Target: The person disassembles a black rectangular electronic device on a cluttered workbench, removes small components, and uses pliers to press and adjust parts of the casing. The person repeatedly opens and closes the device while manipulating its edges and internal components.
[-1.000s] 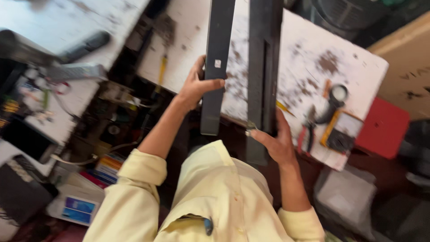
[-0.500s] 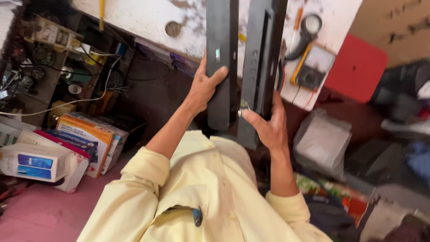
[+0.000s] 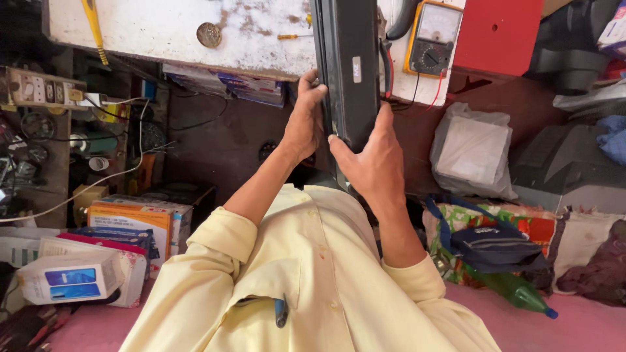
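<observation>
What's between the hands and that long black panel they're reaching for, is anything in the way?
Nothing visible. The left hand and right hand already grip the long black panel directly, one on each long edge, above the white workbench.

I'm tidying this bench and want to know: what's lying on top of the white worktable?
On the white worktable lie a round metal disc, a small screwdriver and a yellow multimeter. The long black device, held by both hands, covers the stretch behind it, so anything there is hidden.
</observation>
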